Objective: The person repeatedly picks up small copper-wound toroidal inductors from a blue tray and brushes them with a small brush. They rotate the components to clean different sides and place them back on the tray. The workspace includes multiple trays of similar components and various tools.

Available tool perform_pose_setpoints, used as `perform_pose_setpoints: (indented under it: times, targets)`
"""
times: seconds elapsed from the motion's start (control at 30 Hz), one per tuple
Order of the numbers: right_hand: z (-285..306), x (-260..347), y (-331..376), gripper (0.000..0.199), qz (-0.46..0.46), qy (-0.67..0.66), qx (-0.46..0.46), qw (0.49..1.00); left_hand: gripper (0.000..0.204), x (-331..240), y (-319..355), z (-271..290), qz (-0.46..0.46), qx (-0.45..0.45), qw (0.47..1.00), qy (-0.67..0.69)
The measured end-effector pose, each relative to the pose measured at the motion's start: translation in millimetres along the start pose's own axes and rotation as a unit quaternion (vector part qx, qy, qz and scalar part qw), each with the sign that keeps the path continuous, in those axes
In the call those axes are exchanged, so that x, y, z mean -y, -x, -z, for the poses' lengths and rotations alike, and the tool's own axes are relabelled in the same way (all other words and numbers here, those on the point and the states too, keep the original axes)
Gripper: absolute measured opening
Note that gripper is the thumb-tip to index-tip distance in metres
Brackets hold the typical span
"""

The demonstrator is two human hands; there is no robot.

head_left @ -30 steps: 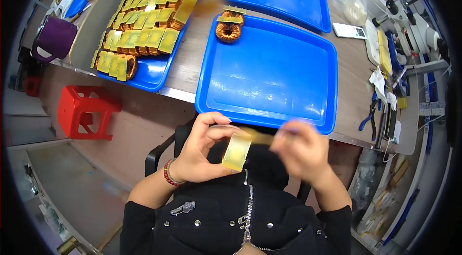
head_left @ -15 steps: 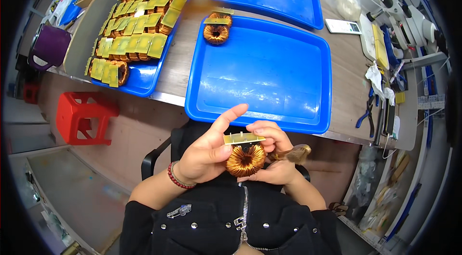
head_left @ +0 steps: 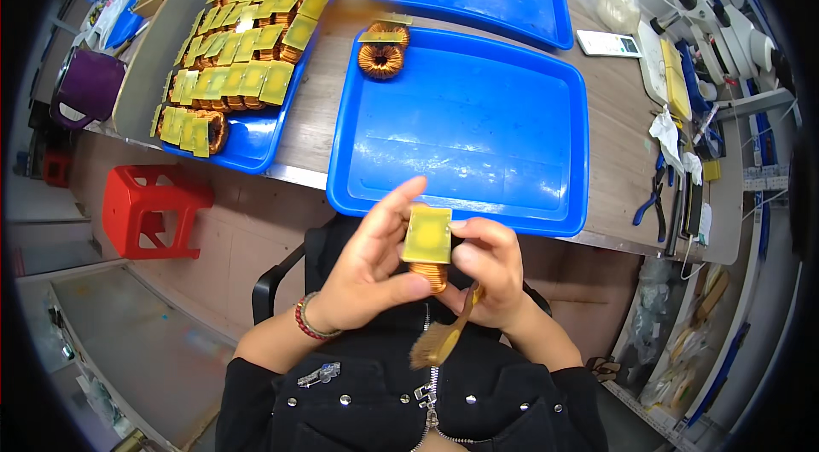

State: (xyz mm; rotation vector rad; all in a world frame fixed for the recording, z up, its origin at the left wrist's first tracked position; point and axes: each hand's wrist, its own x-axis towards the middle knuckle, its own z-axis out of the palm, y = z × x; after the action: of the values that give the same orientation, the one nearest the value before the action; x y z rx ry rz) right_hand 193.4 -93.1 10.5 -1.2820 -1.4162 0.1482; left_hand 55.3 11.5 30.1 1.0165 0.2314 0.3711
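One copper-wound coil (head_left: 429, 277) with a yellow-green board (head_left: 428, 236) fixed to it is held between the two hands, in front of the person's black jacket (head_left: 375, 392) and just off the near edge of the table. The left hand (head_left: 365, 268) grasps the unit from the left, thumb against the windings, index finger extended past the board. The right hand (head_left: 493, 268) grips a brush (head_left: 444, 339) by its handle, while its thumb and forefinger rest at the board's right edge. The bristles point down and leftward, clear of the board; contact with the jacket cannot be determined. The board's flat face is turned toward the viewer. On the table, the near blue tray (head_left: 469, 132) carries two similar units (head_left: 381, 61) in its far left corner. The left blue tray (head_left: 258, 134) bears rows of them (head_left: 239, 46), closely packed, boards showing. Pliers (head_left: 652, 198) with blue handles lie right of the near tray.
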Motion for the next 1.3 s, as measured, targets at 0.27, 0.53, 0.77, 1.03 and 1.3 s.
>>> perform_pose_setpoints:
  times: [0.27,0.53,0.77,1.03,1.3]
  targets:
    - [0,4,6,0.087,-0.284,-0.259,0.046,0.922,0.080,1,2,3,0.042,0.011,0.968,0.248]
    - [-3,0,3,0.077,-0.190,-0.401,0.066,0.894,0.064,2,4,1,0.014,0.033,0.972,0.232]
    - [-4,-1,3,0.073,-0.190,-0.310,0.027,0.931,0.059,-1,9,2,-0.014,-0.041,0.999,0.003]
    - [-10,12,-13,0.061,-0.100,0.036,0.072,0.992,0.069,2,13,7,0.049,-0.063,0.989,0.127]
    - [4,21,1,0.037,0.003,0.236,0.129,0.963,0.059,14,11,16,0.010,-0.057,0.943,0.327]
